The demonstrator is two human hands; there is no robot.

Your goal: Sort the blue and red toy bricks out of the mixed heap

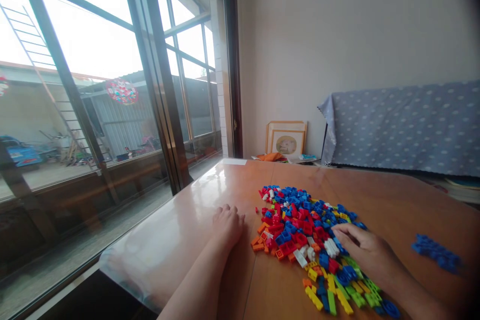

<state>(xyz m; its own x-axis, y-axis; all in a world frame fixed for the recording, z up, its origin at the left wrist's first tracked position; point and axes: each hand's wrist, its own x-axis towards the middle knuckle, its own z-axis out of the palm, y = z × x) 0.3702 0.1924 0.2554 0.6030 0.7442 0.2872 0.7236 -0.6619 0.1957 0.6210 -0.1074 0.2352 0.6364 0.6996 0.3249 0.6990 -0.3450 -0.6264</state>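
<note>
A heap of small plastic building bricks (300, 220) in red, blue, white, yellow, orange and green lies spread on the wooden table (393, 205). My left hand (227, 225) rests flat on the table just left of the heap, fingers stretched out, holding nothing. My right hand (362, 247) lies over the heap's right side, fingers curled down onto the bricks near some white ones (330, 247). What its fingertips hold, if anything, is hidden.
A small group of blue bricks (435, 252) lies apart at the right. A polka-dot cloth (405, 125) covers something behind the table. Framed pictures (287, 139) lean on the wall. A large window (112, 85) runs along the left.
</note>
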